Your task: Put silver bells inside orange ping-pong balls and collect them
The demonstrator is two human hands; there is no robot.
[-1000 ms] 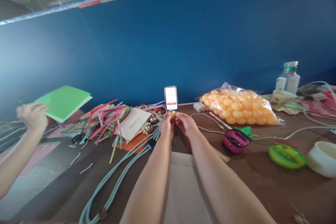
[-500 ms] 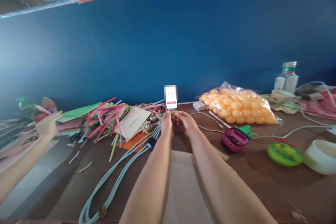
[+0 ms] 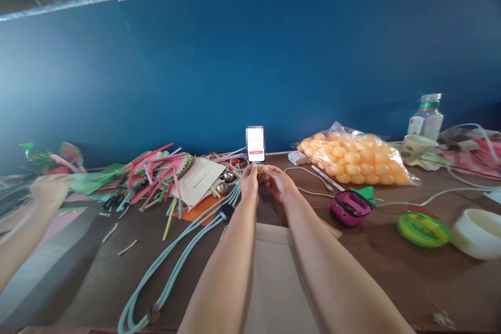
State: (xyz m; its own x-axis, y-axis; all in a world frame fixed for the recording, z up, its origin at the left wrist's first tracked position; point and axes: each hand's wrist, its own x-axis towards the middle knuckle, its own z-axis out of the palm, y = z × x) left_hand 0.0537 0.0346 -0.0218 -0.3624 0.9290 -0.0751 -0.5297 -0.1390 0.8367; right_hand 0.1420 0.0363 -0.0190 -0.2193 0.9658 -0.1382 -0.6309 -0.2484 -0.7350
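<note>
My left hand [image 3: 249, 181] and my right hand [image 3: 275, 181] meet at the far middle of the brown table [image 3: 391, 266], fingers pinched together on a small yellowish object [image 3: 260, 169] between them. Most of that object is hidden by my fingertips. Just behind my hands a phone [image 3: 255, 144] stands upright against the blue wall. A brown cardboard sheet [image 3: 276, 282] lies under my forearms.
A bag of orange balls [image 3: 354, 159] lies right of my hands, then a pink case [image 3: 351, 207], a green ring [image 3: 422, 228], a white bowl [image 3: 477, 232], a bottle [image 3: 426, 117]. Coloured paper strips [image 3: 156, 172] and pale blue cords [image 3: 176, 266] lie left. Another person's hand [image 3: 49, 188] reaches in at far left.
The other person's hand at the left has lowered the green sheet onto the table and now rests low. My two hands stay together on the small object, barely moved.
</note>
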